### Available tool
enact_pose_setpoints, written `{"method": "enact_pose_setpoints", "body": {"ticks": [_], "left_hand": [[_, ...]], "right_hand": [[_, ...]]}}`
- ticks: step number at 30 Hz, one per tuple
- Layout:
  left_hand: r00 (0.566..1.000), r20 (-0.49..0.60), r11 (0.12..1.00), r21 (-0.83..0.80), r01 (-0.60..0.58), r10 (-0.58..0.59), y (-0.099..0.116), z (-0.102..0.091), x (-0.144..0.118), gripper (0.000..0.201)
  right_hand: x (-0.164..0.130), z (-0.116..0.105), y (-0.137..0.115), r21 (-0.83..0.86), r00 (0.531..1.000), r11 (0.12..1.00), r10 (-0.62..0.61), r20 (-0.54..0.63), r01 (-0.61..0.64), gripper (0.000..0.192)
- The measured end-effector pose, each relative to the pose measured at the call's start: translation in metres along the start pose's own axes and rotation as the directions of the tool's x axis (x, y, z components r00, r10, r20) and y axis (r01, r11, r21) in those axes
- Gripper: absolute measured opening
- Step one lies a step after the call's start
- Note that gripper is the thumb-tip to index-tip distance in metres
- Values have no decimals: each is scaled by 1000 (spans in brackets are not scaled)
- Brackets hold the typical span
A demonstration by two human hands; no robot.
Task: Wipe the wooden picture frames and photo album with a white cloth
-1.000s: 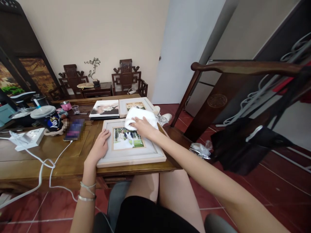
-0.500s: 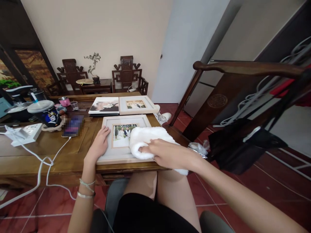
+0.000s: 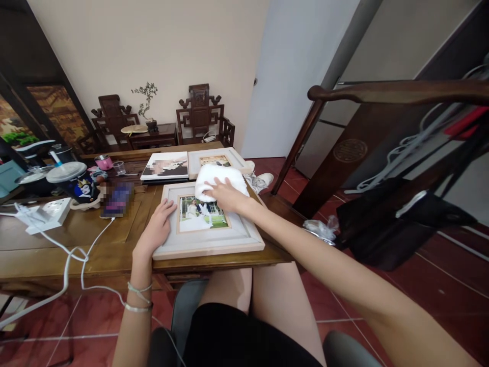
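Observation:
A white fluffy cloth (image 3: 222, 176) is bunched under my right hand (image 3: 228, 197), whose fingers press and grip it. It lies over the far right part of a pale picture frame (image 3: 240, 239) and hides the upper edge of the photo (image 3: 219, 222) inside. The photo shows a couple outdoors. My left hand (image 3: 157, 227) rests with its fingers laid along the frame's left border, holding nothing. Behind the cloth, a second pale frame (image 3: 242, 162) is partly covered from view. The frame under my hands lies flat at the table's front edge.
Beside the second frame lies a stack of photo panels (image 3: 168, 165). To the left on the wooden table (image 3: 133, 255) are a phone (image 3: 117, 200) on a cable, a power strip (image 3: 53, 211) and a lidded cup (image 3: 72, 178). A wooden chair (image 3: 344, 148) stands at right.
My right hand has pushed the cloth away from me, from the frame's near right part to its far edge, uncovering more of the photo. My left hand stays on the left border.

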State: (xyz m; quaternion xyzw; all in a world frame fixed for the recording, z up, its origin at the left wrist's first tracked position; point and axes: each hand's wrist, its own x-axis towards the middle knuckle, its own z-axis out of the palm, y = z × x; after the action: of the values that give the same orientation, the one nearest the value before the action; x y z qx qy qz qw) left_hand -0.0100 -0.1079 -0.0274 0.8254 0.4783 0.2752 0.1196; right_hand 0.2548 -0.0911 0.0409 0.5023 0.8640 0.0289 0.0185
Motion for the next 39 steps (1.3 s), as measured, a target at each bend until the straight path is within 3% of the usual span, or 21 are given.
{"method": "enact_pose_setpoints", "body": {"ticks": [5,8,12,14,17,24,28,31,39], "left_hand": [[1000,-27,1000,-1,-2,2,1,1,1,49],[999,-46,1000,5,-4,4,0,3,2,48],[999,-50,1000,8,-8,8,0,4,2,49],[999,-43,1000,9,-15,16,0,4,1,49],[999,-36,1000,0,-15,15,-1,3,0,49],[1000,-30,1000,-5,-9,9,-2,3,-1,48],[1000,-25,1000,-9,5,-5,0,1,-1,48],[1000,-23,1000,-9,5,-5,2,1,0,48],[999,-46,1000,-5,-14,14,-1,4,0,48]], "right_hand": [[-40,-3,-17,-12,990,993,-114,86,115,73],[-79,-19,-33,75,969,977,-209,133,201,65],[-112,-44,-51,164,950,966,-230,211,198,59],[-114,-46,-56,172,952,967,-221,213,186,61],[-99,-31,-53,164,970,971,-199,137,176,68],[-17,16,-10,14,989,997,-76,-130,78,72],[5,19,-2,-37,988,999,-34,-148,29,67],[-8,17,-13,-35,992,997,-70,-109,66,65],[-99,-19,-50,137,961,954,-274,43,266,59]]}}
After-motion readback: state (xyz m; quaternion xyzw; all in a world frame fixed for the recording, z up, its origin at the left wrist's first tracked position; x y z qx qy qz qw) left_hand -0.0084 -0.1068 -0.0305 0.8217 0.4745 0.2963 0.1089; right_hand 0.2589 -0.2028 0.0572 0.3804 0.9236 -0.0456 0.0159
